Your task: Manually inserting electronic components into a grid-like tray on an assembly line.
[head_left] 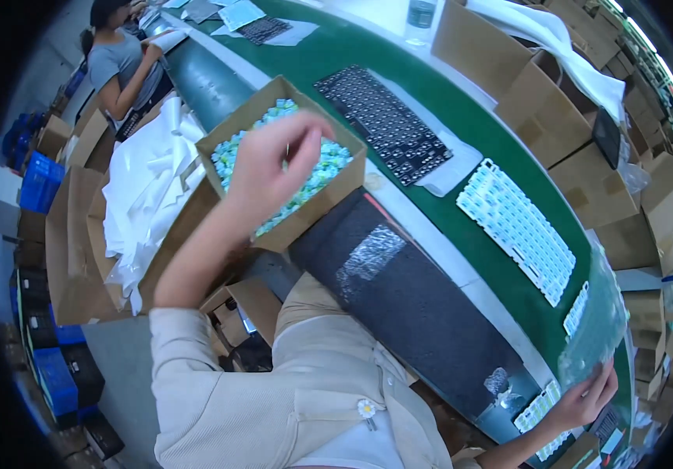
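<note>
From where I stand, the operator's left hand [278, 156] is positioned above an open cardboard box [335, 194] filled with small blue and green pieces [330, 162]. Its fingers are curled; motion blur obscures the fingertips, so I cannot tell whether they pinch a piece. The right hand [587, 397] is pressed together on the lower end of a translucent plastic bag [596, 316], which stands at the far right of the green surface [447, 231]. Between the hands, a black keyboard frame [383, 123] and a pale-blue keyboard frame [518, 231] lie on the surface, apart from each other.
</note>
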The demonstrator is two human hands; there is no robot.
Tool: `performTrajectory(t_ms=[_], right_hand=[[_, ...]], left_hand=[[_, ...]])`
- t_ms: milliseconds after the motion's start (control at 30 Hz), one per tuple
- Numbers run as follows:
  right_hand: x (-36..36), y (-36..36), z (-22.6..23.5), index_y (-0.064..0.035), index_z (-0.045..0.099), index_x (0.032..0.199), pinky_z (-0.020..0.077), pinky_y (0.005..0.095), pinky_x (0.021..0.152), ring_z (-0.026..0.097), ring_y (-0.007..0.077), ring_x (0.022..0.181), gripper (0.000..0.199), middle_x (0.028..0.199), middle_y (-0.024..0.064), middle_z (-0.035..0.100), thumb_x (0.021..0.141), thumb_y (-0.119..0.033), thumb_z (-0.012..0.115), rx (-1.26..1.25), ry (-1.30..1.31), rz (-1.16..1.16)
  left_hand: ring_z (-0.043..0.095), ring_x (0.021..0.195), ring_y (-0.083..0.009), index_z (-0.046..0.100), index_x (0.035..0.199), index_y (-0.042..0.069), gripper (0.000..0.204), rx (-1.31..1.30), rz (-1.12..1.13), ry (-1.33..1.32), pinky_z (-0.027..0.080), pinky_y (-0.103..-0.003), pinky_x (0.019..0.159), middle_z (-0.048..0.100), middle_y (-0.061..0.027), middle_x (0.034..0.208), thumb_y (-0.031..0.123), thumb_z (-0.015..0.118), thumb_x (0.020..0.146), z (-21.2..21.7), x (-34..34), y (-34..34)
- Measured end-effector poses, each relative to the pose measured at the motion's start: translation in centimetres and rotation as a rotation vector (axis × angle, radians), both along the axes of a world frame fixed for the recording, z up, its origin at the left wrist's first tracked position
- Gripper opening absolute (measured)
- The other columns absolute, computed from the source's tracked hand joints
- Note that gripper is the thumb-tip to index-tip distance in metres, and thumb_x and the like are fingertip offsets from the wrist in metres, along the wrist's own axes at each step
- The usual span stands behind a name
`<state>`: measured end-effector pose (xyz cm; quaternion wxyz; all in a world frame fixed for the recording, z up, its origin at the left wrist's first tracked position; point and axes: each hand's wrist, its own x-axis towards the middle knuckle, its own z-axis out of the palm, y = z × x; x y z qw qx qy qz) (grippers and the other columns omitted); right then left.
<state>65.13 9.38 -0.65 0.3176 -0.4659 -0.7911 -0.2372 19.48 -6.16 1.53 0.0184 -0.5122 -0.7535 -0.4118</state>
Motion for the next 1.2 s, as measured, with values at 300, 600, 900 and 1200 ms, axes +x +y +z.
performTrajectory(t_ms=[300, 600, 900, 1200], right_hand=[[-16.3, -7.5, -3.8, -0.0078, 0.065, 0.083, 0.0416, 0.0288, 0.051, 0.053, 0.0174, 0.061, 0.017, 0.078, 0.0036, 0.058, 0.067, -0.008, 0.069, -0.418, -0.263, 0.873], [-15.7, -8.9, -7.1, -0.0093, 0.063, 0.094, 0.0426, 0.0352, 0.064, 0.055, 0.0219, 0.075, 0.025, 0.091, 0.0067, 0.057, 0.070, -0.009, 0.067, -0.668, -0.063, 0.867], [-6.1, -3.9, -10.1, -0.0064, 0.037, 0.132, 0.0391, 0.0314, 0.086, 0.051, 0.0208, 0.097, 0.044, 0.107, 0.0139, 0.055, 0.090, -0.016, 0.047, -0.703, 0.631, -0.140], [-2.5, -7.8, -7.5, -0.0028, 0.047, 0.123, 0.0417, 0.0260, 0.077, 0.053, 0.0144, 0.082, 0.033, 0.088, 0.0098, 0.060, 0.092, -0.016, 0.044, -0.815, 0.431, -0.090]], left_hand=[[0.033, 0.121, -0.0428, 0.026, 0.134, 0.006, 0.072, -0.950, -0.145, 0.408, 0.031, -0.043, 0.099, 0.030, -0.0278, 0.132, 0.042, 0.057, 0.079, -5.9, -7.3, -3.2], [0.053, 0.091, -0.0347, 0.044, 0.115, 0.002, 0.054, -0.649, -0.205, 0.118, 0.044, -0.041, 0.075, 0.048, -0.0186, 0.106, 0.039, 0.060, 0.079, -5.9, -6.3, -2.8], [0.054, 0.059, -0.0241, 0.047, 0.106, 0.005, 0.025, -0.367, -0.100, -0.018, 0.043, -0.031, 0.053, 0.056, -0.0118, 0.078, 0.022, 0.052, 0.088, -3.1, -4.5, -2.0], [0.037, 0.049, -0.0067, 0.044, 0.108, 0.005, 0.021, 0.080, -0.527, -1.562, 0.029, -0.017, 0.039, 0.044, -0.0053, 0.077, 0.020, 0.044, 0.093, -1.8, 9.0, -1.2]])
